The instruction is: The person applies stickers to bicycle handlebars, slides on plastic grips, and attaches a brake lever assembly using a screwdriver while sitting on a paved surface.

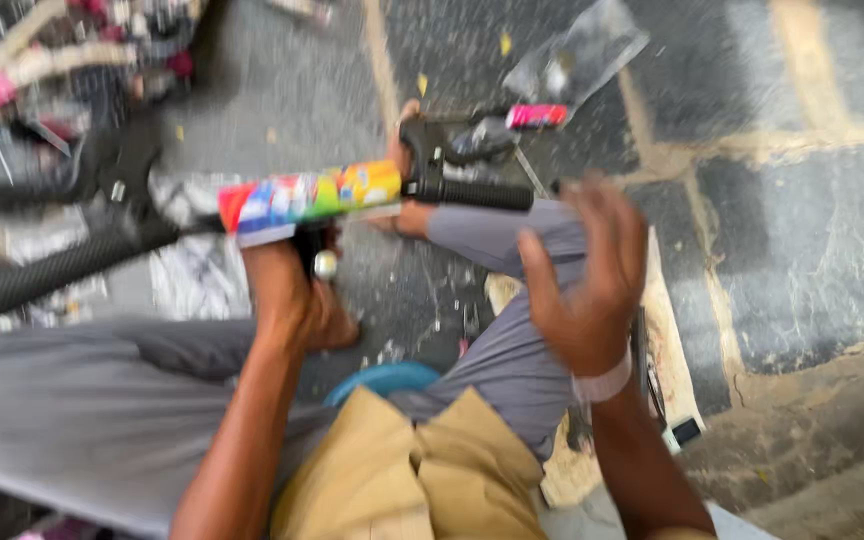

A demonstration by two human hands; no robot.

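head view: left hand [297,290] closed on a bar beneath the colourful handlebar [312,200], steadying it, while the right hand [587,275] hovers open and empty beside its black grip [477,193].

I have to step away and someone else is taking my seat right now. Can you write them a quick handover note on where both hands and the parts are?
Left hand: closed around something under the multicoloured wrapped bar; the blur hides exactly what.
Right hand: open, empty, hovering just right of the black handlebar grip, not touching it.
The wrapped bar lies across the lap, with the black grip on its right end and a brake lever beside it. A clear plastic bag lies on the stone floor beyond.
Done: grip is on the bar.
Left: unclear from this view.
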